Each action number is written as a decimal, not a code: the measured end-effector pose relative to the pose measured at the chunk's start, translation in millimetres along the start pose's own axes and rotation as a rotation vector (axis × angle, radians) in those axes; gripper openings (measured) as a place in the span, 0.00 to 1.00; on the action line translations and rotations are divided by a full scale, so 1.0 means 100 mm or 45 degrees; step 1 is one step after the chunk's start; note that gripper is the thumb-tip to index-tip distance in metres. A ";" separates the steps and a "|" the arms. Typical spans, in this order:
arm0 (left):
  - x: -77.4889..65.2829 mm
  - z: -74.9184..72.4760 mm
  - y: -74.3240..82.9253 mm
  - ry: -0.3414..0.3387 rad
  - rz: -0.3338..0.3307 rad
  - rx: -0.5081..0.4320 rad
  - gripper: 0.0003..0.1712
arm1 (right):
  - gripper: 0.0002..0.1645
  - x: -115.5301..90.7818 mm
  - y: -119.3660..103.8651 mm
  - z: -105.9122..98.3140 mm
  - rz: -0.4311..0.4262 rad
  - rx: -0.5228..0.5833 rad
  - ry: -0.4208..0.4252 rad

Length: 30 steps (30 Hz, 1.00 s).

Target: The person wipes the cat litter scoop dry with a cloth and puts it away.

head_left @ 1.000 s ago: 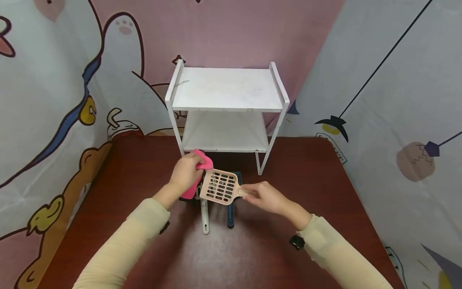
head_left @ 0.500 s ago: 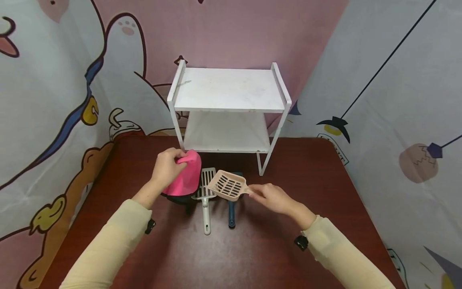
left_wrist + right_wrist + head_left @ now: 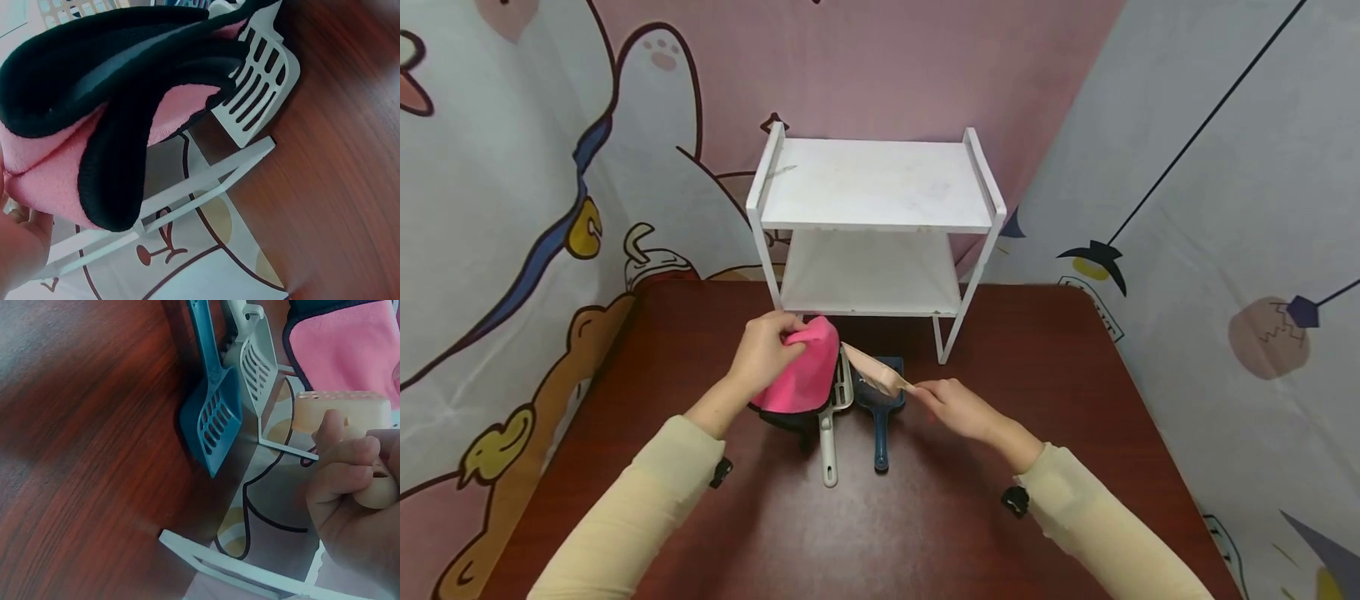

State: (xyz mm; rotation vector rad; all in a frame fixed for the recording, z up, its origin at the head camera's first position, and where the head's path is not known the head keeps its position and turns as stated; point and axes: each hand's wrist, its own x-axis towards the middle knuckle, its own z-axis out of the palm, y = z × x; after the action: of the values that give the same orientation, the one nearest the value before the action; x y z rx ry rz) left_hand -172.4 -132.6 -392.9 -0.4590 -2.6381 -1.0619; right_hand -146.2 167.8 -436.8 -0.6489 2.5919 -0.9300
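Your cream sleeves (image 3: 647, 500) come in from the bottom corners, a small black device (image 3: 1016, 501) under each wrist. Below your hands, the bare front of the dark red-brown table (image 3: 887, 537) shows a soft glare. The handle of the grey slotted scoop (image 3: 828, 446) points towards you; its head is partly covered from above by the cloth. Just to its right lies the blue slotted scoop (image 3: 881, 423), handle also towards you.

Your right hand (image 3: 958, 408) is curled round the handle of the beige slotted scoop (image 3: 876, 372), held tilted nearly edge-on above the blue one. Your left hand (image 3: 758, 354) pinches the pink cloth (image 3: 801, 371), black-edged and folded, beside the beige scoop's head; you can't tell whether they touch. Beyond stands a white two-tier rack (image 3: 880, 183), and behind it a pink wall (image 3: 925, 67) with cartoon drawings alongside.
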 end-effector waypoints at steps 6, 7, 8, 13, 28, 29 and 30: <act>-0.01 0.10 0.11 -0.088 0.058 -0.030 0.06 | 0.21 0.05 -0.09 0.02 0.032 -0.007 -0.019; -0.02 0.12 0.13 -0.107 0.070 -0.044 0.06 | 0.21 0.07 -0.10 0.03 0.034 -0.008 -0.023; -0.02 0.15 0.15 -0.125 0.082 -0.058 0.06 | 0.21 0.08 -0.11 0.03 0.031 -0.012 -0.026; -0.03 0.28 0.27 -0.185 0.122 -0.138 0.05 | 0.21 0.12 -0.14 0.06 0.056 -0.031 -0.039; -0.05 0.41 0.27 -0.159 0.136 -0.131 0.05 | 0.19 0.10 -0.21 0.07 -0.048 -0.096 0.039; -0.05 0.40 0.25 -0.151 0.124 -0.127 0.05 | 0.19 0.10 -0.20 0.07 -0.049 -0.096 0.038; -0.05 0.40 0.22 -0.147 0.114 -0.122 0.05 | 0.19 0.10 -0.20 0.07 -0.049 -0.100 0.038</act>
State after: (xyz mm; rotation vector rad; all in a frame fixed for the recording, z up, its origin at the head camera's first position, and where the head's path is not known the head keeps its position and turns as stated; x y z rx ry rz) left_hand -164.5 -89.9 -408.5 -0.6715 -2.6449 -1.1700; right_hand -145.5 145.2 -430.2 -0.7134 2.6628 -0.8590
